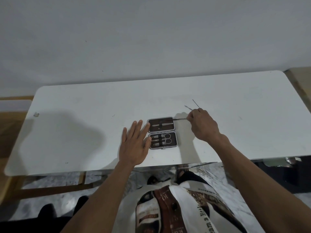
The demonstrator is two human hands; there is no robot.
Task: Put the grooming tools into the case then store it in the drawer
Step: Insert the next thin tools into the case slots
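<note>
A small grooming case lies open on the white table, with dark lining and a grey rim. Its near half holds scissors and other metal tools under a strap; its far half holds one slim tool. My right hand pinches a thin metal tool whose tip reaches the case's far right corner. My left hand lies flat and spread, fingertips touching the case's left edge. Two thin metal picks lie on the table just beyond my right hand.
A pale wall stands right behind the table. Wooden table legs and a marbled floor show below the near edge. A small mark sits near the table's left end. No drawer is in view.
</note>
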